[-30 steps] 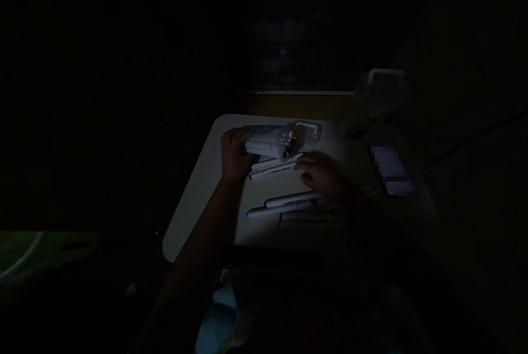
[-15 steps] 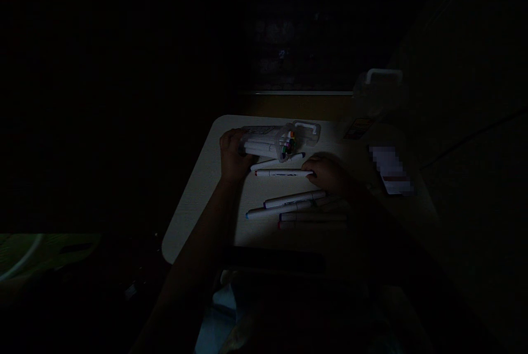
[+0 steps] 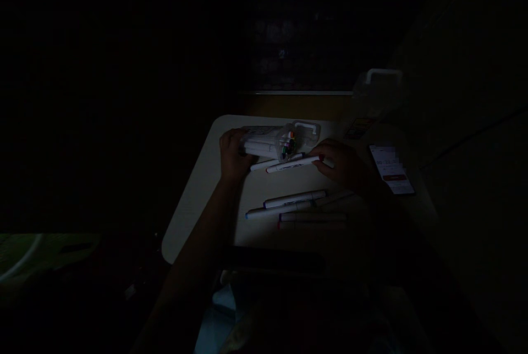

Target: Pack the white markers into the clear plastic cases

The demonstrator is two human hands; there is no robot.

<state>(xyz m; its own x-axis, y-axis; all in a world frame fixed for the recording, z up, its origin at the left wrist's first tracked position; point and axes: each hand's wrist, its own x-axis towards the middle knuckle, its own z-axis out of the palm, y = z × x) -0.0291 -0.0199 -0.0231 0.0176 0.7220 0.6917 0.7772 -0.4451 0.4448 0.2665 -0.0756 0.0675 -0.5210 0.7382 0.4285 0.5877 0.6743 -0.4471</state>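
Observation:
My left hand (image 3: 233, 156) is wrapped round the closed end of a clear plastic marker case (image 3: 264, 138), which lies on its side. Its open end points right and shows coloured marker tips, with more white markers inside. My right hand (image 3: 340, 162) pinches the right end of a white marker with red ends (image 3: 295, 164), just in front of the case mouth. Right behind that marker lies another white marker (image 3: 259, 165) with a dark end, partly hidden. Nearer me, several loose white markers (image 3: 295, 199) with purple, blue and red ends lie on the table.
The pale table (image 3: 198, 200) has rounded corners. A clear lid with a white handle (image 3: 307, 131) is behind the case mouth. Another clear case with a handle (image 3: 375, 93) stands at the back right. A phone (image 3: 391, 170) with a lit screen lies at the right. Surroundings are very dark.
My right hand has moved right and slightly back with the red-ended marker, which now tilts up to the right. My left hand and the case have stayed in place.

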